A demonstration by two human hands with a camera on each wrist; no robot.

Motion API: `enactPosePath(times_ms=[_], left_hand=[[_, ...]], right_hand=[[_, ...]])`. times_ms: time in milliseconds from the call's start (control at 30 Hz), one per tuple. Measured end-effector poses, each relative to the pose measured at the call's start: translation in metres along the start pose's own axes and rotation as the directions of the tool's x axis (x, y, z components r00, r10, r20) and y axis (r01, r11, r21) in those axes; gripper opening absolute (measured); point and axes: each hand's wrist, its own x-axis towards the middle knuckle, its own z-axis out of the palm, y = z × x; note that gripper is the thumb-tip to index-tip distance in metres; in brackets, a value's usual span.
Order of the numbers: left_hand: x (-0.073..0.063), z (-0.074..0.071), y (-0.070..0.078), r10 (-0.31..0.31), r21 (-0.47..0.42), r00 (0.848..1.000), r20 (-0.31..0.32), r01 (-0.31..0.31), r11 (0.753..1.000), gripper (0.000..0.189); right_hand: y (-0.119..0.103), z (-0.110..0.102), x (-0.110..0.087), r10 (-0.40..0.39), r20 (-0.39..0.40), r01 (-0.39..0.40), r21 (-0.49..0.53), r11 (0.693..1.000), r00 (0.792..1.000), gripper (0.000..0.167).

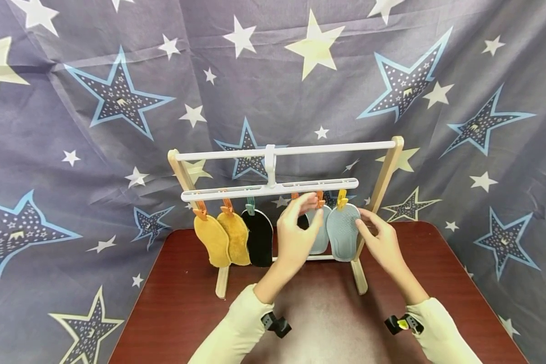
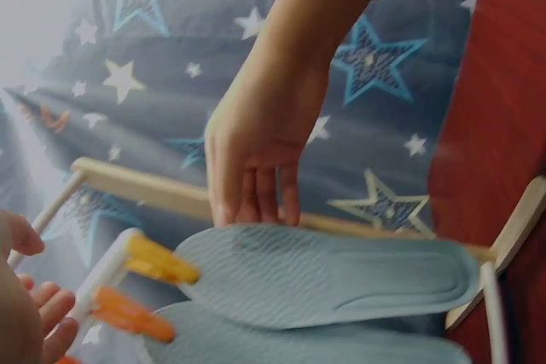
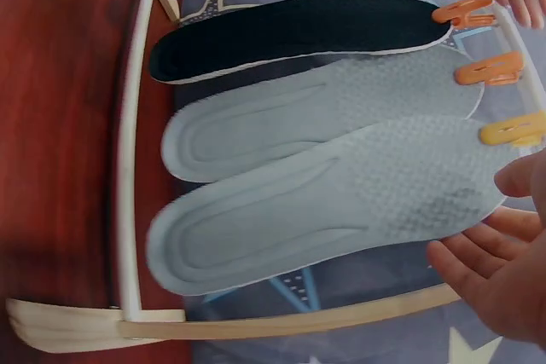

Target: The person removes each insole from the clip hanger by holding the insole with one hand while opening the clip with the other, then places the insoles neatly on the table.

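A light grey insole [image 1: 343, 235] hangs from a yellow clip [image 1: 342, 198] at the right end of a white hanger [image 1: 250, 191]. My right hand [image 1: 384, 247] pinches its upper outer edge, thumb on the front and fingers behind, as the right wrist view shows. Beside it a second grey insole [image 3: 256, 121] hangs from an orange clip [image 3: 489, 68]. Close to that clip is my left hand [image 1: 296, 237], fingers loosely extended and holding nothing. From the head view, this hand hides most of a black insole [image 3: 307, 36] on another orange clip [image 3: 463, 10].
Two yellow insoles [image 1: 211, 240] and a further black insole [image 1: 259, 237] hang on the hanger's left half. The hanger hooks over the top bar [image 1: 336, 147] of a wooden-sided rack [image 1: 384, 174], which stands on a reddish-brown table [image 1: 173, 303]. A star-patterned cloth [image 1: 264, 91] covers the background.
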Motion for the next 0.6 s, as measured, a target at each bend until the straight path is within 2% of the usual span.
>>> enactPosePath(times_ms=[133,300,533,600], left_hand=[[-0.007,0.014,-0.002,-0.117,-0.04,0.988,0.101,0.122,0.992,0.033],[-0.011,0.028,0.0,-0.263,-0.036,0.95,0.168,0.273,0.961,0.037],[-0.008,0.043,0.003,-0.324,0.019,0.922,0.211,0.328,0.945,0.05],[-0.006,0.045,0.005,-0.355,0.053,0.909,0.22,0.352,0.935,0.054]], right_hand=[[-0.013,-0.004,-0.01,0.037,0.005,-0.037,0.024,0.999,0.999,0.029],[-0.005,-0.004,-0.019,0.055,0.028,-0.058,0.088,0.994,0.998,0.027],[0.051,0.007,-0.026,0.098,0.064,-0.105,0.129,0.986,0.993,0.024],[0.054,0.008,-0.027,0.108,0.074,-0.117,0.12,0.986,0.991,0.023]])
